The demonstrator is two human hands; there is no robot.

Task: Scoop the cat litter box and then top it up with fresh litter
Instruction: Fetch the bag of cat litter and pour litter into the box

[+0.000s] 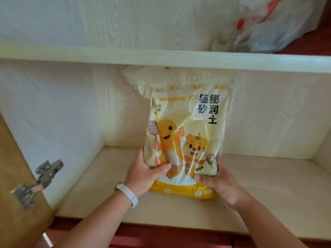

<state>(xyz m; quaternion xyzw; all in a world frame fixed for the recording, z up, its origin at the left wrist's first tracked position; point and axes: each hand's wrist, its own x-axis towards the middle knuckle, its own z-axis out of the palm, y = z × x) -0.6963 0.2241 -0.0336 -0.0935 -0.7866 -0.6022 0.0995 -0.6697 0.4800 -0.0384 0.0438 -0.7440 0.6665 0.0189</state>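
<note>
A yellow and white bag of cat litter (186, 126), printed with a cartoon tiger and an orange figure, stands upright on the lower cupboard shelf (93, 194). Its folded top reaches up to the shelf board above. My left hand (145, 173) grips the bag's lower left side, thumb across the front. My right hand (218, 183) grips the lower right corner. A white watch sits on my left wrist. No litter box or scoop is in view.
The open cupboard door (16, 176) with its metal hinge (35, 183) stands at the left. A shelf board (161, 59) runs just above the bag. On the upper shelf at the right lies a crumpled white plastic bag with orange print (268, 27).
</note>
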